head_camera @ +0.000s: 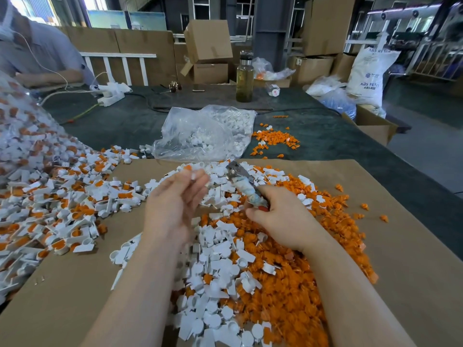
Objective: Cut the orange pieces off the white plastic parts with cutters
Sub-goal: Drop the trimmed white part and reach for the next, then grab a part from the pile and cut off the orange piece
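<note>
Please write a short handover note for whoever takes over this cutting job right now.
Right hand grips the cutters, tip pointing up and away. Left hand is raised with curled fingers near a small white part; it is blurred, so the hold is unclear.
Uncut parts, white with orange still on, lie heaped at left, spilling from a clear bag.
Done: mixed pile of cut white pieces and orange pieces on the cardboard under the hands; another bag of white pieces and a small orange heap farther back.
Left: the big heap on the left.
</note>
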